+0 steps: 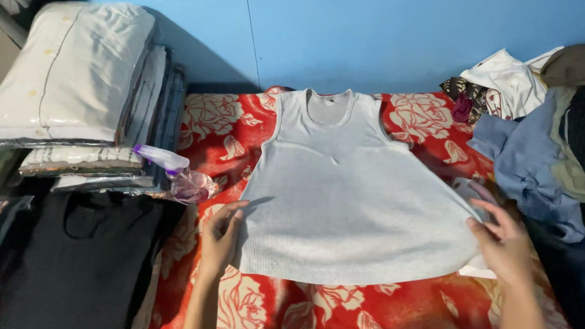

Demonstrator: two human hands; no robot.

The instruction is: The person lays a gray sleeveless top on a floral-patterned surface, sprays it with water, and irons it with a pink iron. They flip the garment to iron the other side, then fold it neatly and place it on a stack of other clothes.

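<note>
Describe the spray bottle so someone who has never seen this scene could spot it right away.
Start at the red flowered blanket under the white sleeveless top. At its left edge, beside the stack of folded bedding in clear plastic bags and above the black garment, lies the spray bottle on its side. It is the only clear plastic item there, with a purple-and-white trigger head.

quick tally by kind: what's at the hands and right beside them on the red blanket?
White sleeveless vest: 1
Spray bottle: 1
Black garment: 1
Hands on the vest's edges, left hand and right hand: 2
Total: 5
</note>
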